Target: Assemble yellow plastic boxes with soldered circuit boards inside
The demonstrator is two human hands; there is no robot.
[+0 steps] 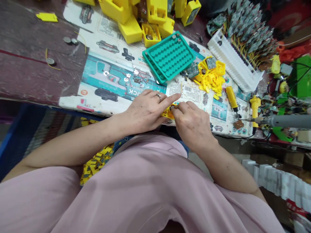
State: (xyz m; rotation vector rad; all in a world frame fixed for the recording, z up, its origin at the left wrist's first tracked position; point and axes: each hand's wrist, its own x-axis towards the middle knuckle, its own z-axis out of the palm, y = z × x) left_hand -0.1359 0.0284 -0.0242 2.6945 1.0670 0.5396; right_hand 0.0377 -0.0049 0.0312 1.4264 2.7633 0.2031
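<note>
My left hand (145,110) rests at the table's near edge, fingers curled over a small yellow plastic part (167,113), forefinger stretched toward the right. My right hand (191,124) is closed beside it, fingertips pinching at the same yellow part where a small dark round piece shows. Most of the part is hidden under both hands. A ring sits on a left finger.
A teal tray (170,56) with rows of round cells lies behind the hands. A heap of yellow bits (210,79), a yellow-handled screwdriver (232,98), a white rack (234,61), yellow housings (136,16) and a soldering iron (282,121) surround the printed cardboard (107,81).
</note>
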